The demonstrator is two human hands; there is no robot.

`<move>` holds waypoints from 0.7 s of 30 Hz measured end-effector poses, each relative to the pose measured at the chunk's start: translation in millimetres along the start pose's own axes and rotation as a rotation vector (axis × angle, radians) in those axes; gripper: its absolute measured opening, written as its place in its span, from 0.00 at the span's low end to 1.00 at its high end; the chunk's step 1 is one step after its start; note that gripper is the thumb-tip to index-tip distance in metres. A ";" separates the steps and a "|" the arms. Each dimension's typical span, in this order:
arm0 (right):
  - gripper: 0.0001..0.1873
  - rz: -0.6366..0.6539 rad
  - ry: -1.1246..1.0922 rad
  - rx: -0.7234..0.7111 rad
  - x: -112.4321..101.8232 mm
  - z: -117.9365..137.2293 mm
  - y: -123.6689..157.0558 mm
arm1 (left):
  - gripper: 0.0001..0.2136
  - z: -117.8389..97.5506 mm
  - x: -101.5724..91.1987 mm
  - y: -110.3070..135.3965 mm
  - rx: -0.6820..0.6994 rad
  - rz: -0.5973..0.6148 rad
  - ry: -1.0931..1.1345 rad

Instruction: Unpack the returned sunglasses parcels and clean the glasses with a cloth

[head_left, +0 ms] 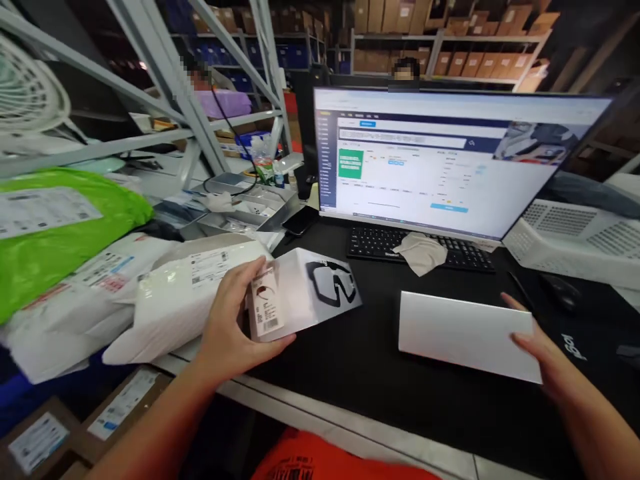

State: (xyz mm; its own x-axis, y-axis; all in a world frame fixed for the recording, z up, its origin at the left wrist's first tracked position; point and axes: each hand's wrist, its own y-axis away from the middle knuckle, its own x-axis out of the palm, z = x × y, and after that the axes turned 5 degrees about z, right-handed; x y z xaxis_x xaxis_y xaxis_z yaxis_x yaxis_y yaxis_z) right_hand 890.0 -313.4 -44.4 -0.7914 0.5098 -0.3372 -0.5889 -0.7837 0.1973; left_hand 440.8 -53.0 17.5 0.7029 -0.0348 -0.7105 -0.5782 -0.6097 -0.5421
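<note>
My left hand (237, 320) is wrapped round the near end of a pale product box (300, 293). Black sports glasses are printed on that box, and a label with a barcode is on its end. On the right, my right hand (543, 353) grips the end of a plain white box (465, 337), thumb on the front face and fingers behind it. Both boxes are over the black desk mat (370, 360), apart from each other. White parcels (195, 280) lie just left of my left hand.
Behind the boxes stand a monitor (425, 160) and a keyboard (360, 243) with a crumpled cloth (421, 253) on it. A mouse (560, 293) and a white plastic basket (575, 240) are at right. A green parcel (100, 200) and metal shelving frame the left.
</note>
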 end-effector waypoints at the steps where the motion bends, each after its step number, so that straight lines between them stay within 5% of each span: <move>1: 0.46 0.012 -0.114 0.130 5.5 0.6 0.6 | 0.48 -4.9 -8.4 -6.0 0.038 0.001 -0.014; 6: 0.25 0.102 -0.344 0.472 22.2 2.8 -7.6 | 0.53 -4.9 -12.2 -30.4 0.126 0.098 0.121; 13: 0.27 0.149 -0.407 0.590 13.0 7.1 -17.4 | 0.56 13.7 18.0 -67.9 0.155 0.089 0.330; 21: 0.28 0.183 -0.375 0.462 12.9 8.3 26.6 | 0.51 39.4 52.8 -96.4 -0.005 -0.069 0.456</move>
State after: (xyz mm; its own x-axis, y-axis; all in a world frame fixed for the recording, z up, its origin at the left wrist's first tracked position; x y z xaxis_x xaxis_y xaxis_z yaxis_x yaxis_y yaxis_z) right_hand 862.8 -324.7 -35.8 -0.8406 0.5372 0.0695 -0.3818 -0.6787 0.6273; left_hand 517.3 35.1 14.5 0.8507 -0.3380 -0.4026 -0.5226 -0.6269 -0.5779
